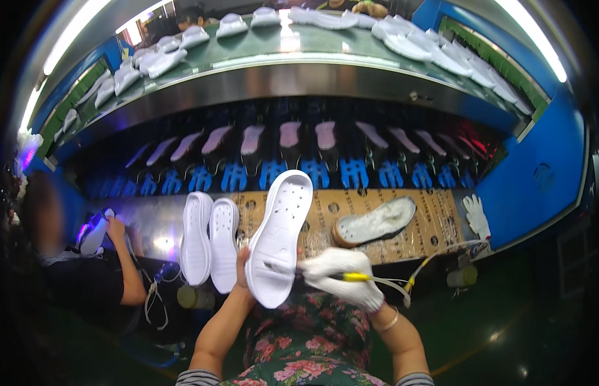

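My bare left hand (243, 269) grips a white shoe sole (279, 241) by its edge, holding it tilted up with its inner side toward me. Several small holes dot the sole's far end. My right hand (344, 273), in a white knitted glove, is closed round a slim hose-fed tool with a yellow fitting (356, 277) and a pale hose (402, 291). The tool's dark front end meets the near part of the sole; motion blur hides its exact shape. Two more white soles (196, 238) (223, 244) stand side by side left of the held one.
A tan-edged sole with white filling (377, 220) lies on a film-covered cardboard sheet (434, 238). A white glove (476, 217) rests at the right. Beyond are a rack of blue clamps (274, 174) and a green conveyor (312, 45) carrying white soles. A co-worker's arm (127, 264) is at left.
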The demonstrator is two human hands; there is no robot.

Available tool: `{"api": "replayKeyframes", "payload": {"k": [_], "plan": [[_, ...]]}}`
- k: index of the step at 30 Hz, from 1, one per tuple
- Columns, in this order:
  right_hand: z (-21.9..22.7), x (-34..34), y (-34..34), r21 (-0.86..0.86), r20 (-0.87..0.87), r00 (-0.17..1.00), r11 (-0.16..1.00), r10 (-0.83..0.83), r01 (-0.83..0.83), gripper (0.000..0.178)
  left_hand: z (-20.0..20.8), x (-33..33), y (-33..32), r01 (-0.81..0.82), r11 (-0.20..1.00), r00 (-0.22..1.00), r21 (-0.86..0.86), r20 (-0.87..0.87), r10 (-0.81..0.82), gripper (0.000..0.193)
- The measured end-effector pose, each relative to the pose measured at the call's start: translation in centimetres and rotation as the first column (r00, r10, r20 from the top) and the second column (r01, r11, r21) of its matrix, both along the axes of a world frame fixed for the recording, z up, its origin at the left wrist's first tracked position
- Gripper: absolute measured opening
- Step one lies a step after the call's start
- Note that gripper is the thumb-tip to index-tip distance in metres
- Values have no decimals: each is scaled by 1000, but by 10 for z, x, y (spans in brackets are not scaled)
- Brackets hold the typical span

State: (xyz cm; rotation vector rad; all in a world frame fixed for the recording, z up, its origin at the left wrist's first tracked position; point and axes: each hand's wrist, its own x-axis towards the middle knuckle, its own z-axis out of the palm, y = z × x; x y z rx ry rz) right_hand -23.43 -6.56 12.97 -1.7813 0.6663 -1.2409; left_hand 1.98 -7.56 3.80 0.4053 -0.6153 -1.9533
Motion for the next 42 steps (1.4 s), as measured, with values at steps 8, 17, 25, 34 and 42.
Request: {"api": "replayKeyframes", "payload": {"k": [8,17,25,34,42], "plan": [[-25,-57,43,618,499,696,775,-517,132,17,169,-67,-108,344,782,756,-520,-341,-559,122],[-75,-40,33,651,335,811,740,-480,169,22,268,-201,-220,31,994,996,-107,-74,-40,91],[-92,-43,41,728,377,753,676,-539,119,23,271,-170,-343,96,153,-168,-984,135,976,128],[-109,-35,44,763,355,738,634,-574,126,23,281,-191,-384,139,247,-135,-959,228,964,143],[-124,-28,44,812,328,719,572,-613,117,23,296,6,-373,101,389,-782,-916,168,600,123]]}}
